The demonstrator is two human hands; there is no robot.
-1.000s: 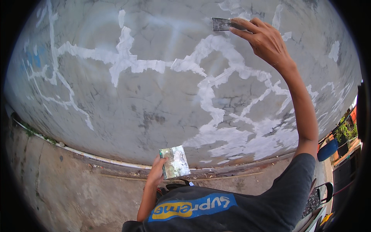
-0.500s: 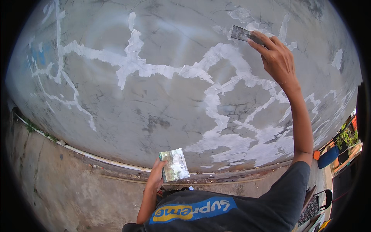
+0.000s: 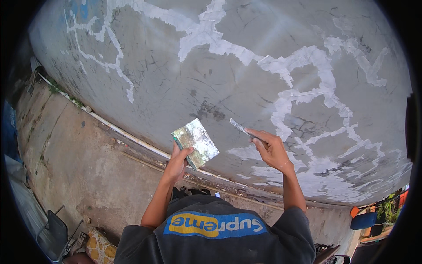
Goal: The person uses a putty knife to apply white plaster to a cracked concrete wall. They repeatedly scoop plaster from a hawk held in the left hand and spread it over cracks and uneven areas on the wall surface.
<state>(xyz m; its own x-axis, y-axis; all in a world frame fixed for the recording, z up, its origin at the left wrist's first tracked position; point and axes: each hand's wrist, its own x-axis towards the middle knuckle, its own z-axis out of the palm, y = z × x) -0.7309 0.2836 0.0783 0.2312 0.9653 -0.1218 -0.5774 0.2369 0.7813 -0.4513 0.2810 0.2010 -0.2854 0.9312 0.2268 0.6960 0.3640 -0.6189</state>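
Observation:
My left hand [image 3: 177, 163] grips a square, flat board [image 3: 186, 136] by its near edge, the thumb lying on top. White putty [image 3: 200, 136] is smeared over part of the board's face. To the right of it, my right hand [image 3: 276, 153] pinches a flat scraper blade [image 3: 238, 126], which is tilted and apart from the board. Both hands are in front of a grey plastered wall [image 3: 154, 83]. White patches of filler [image 3: 209, 26] run in jagged, branching bands across the wall, thickest low on the right.
A white pipe [image 3: 127, 140] follows the wall's foot along the concrete floor [image 3: 74, 154]. A dark chair [image 3: 58, 229] and a yellow patterned cushion [image 3: 100, 247] are at the lower left. A blue container [image 3: 364, 221] stands at the far right, near green plants [image 3: 387, 211].
My right hand has come down from high on the wall, bringing the scraper near the board. The view has shifted down and left, and the board is turned somewhat.

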